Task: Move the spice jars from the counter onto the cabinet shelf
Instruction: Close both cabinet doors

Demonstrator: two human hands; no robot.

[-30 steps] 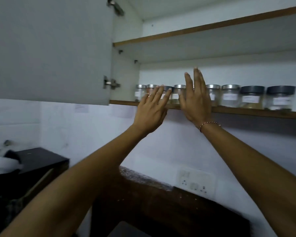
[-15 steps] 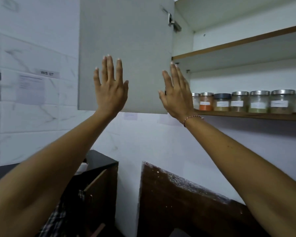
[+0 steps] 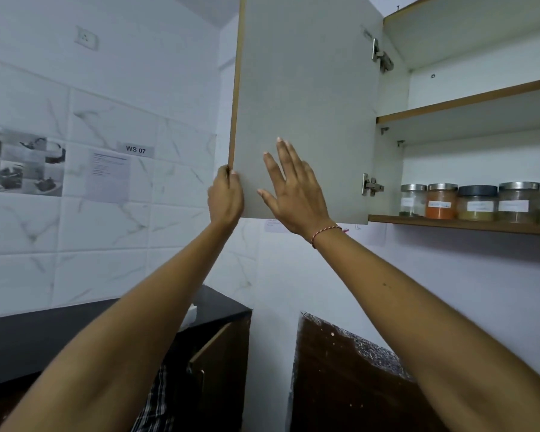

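Several spice jars stand in a row on the lower cabinet shelf [image 3: 462, 225] at the right: a clear one [image 3: 412, 201], an orange-filled one [image 3: 441, 201], a dark-lidded one [image 3: 477, 203] and more running off the frame. The grey cabinet door [image 3: 306, 88] is swung open to the left. My left hand [image 3: 225, 198] grips the door's outer edge near its bottom corner, fingers curled round it. My right hand [image 3: 296, 190] lies flat with straight spread fingers against the door's inner face, a red thread on the wrist.
Two hinges [image 3: 382, 57] [image 3: 371, 185] hold the door to the cabinet side. An upper shelf [image 3: 468, 104] sits above the jars. A black counter [image 3: 75, 332] runs along the tiled wall at lower left; a dark wooden panel [image 3: 349, 378] stands below the cabinet.
Both hands left the jars on the shelf and moved left to the door. My left hand went from raised and open to gripping the door's edge; my right hand now lies on the door.
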